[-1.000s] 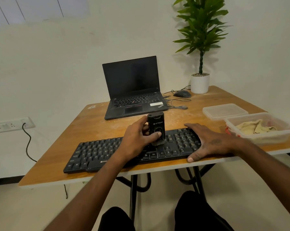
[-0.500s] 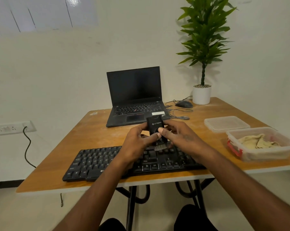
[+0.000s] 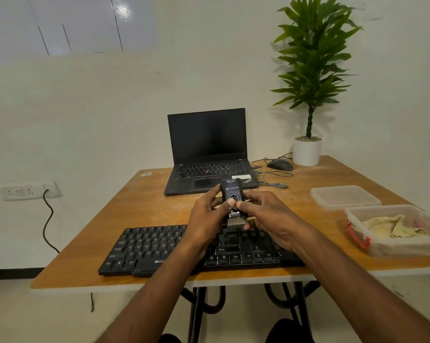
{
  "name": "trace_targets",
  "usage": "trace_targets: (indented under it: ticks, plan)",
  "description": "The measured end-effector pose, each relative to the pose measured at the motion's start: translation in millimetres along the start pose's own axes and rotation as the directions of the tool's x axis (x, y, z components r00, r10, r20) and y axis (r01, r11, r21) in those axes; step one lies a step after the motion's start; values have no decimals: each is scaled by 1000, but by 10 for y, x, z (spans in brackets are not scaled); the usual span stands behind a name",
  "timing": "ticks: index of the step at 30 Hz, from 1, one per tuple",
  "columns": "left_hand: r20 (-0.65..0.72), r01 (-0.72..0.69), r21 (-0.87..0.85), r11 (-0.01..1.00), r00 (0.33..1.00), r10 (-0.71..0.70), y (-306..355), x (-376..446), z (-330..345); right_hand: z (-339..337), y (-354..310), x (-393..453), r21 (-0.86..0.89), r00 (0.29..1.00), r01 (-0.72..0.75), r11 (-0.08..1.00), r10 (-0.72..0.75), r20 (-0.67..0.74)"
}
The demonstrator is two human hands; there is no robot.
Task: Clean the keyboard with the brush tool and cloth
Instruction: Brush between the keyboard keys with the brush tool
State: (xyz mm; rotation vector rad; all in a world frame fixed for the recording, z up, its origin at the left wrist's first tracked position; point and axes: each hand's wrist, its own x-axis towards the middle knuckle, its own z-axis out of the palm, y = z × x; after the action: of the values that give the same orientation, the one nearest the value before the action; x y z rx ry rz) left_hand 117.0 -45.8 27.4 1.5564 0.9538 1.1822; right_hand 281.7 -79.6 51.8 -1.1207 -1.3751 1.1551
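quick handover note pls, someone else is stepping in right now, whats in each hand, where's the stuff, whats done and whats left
Left hand: grips the brush tool, thumb on its front.
Right hand: pinches the same tool from the other side, thumb beside the left thumb.
The tool is held upright above the keyboard, bristles down and clear of the keys.
The cloth lies in the open plastic container at the right of the table; its lid lies behind it.
Done: tool picked up; how much has been brushed cannot be told from this view.
Left: brush the keys, then wipe with the cloth, which is untouched.
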Motion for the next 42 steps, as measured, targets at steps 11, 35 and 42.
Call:
trace_targets:
  ticks: [11,35,42]
  plan:
    - [55,31,-7,1000,998,-30,-8,0,-50,79,-25,87,83,997,-58,995,62,-48]
    - [28,-83,565,821,996,82,-1,-418,-1479,-80,9,102,-22,998,-66,998,66,7]
    - [274,83,714,695,881,-387,-233,-655,-2345,84,42,238,-34,998,-55,998,55,13]
